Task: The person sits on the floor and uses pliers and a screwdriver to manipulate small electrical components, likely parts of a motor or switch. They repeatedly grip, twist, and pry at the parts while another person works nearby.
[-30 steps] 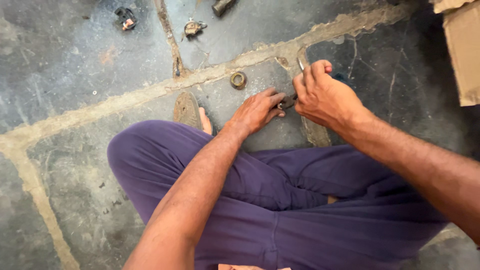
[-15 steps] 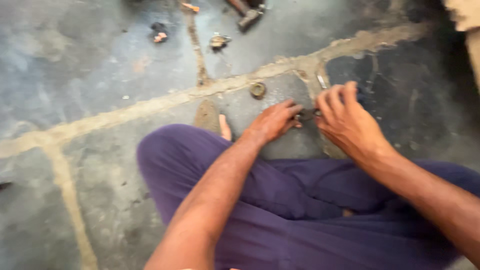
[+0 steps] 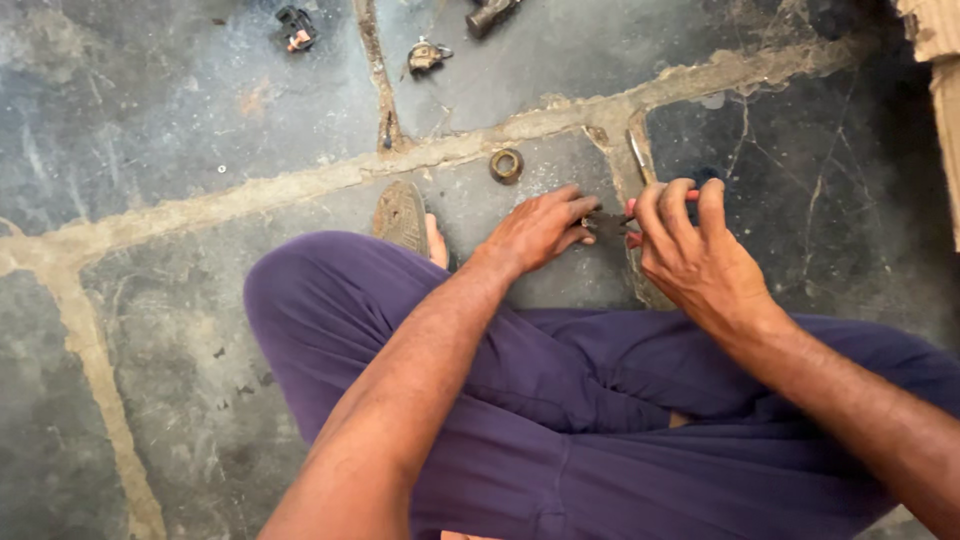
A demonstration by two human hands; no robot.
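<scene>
gripping red-handled pliers (image 3: 640, 210), hands (image 3: 690, 255) near floor seam (image 3: 300, 180)

Open stone floor (image 3: 180, 120) lies to the left of the left hand (image 3: 535, 230) and beyond the brass ring (image 3: 506, 165), which sits just ahead of the fingers. Small metal parts (image 3: 425, 56) and a black clip (image 3: 296, 27) line the far edge. The right hand (image 3: 695, 250) with red-handled pliers (image 3: 640, 208), the sandal (image 3: 402, 215) and folded purple-clad legs (image 3: 560, 400) block the near side
</scene>
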